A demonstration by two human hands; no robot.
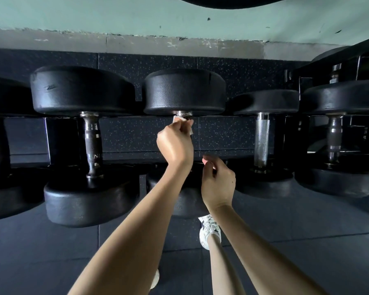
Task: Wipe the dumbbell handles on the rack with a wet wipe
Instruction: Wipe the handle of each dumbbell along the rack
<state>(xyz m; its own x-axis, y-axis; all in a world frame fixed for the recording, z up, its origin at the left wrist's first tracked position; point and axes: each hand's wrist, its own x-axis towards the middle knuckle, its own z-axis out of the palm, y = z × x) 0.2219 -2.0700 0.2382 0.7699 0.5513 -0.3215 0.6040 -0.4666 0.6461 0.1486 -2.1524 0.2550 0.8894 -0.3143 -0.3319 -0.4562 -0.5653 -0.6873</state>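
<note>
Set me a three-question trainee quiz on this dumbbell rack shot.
1. The left hand holds the wet wipe on the handle of which weight?
A) the middle dumbbell
B) the far-left one
C) the bright silver-handled one
2. True or false: the wipe is at the end of the handle nearest the person.
3. Fill in (near/far): the right hand is beside that weight's ___ head.

Key: 1 A; 2 false, it sits at the wall-side end; 3 near.
</note>
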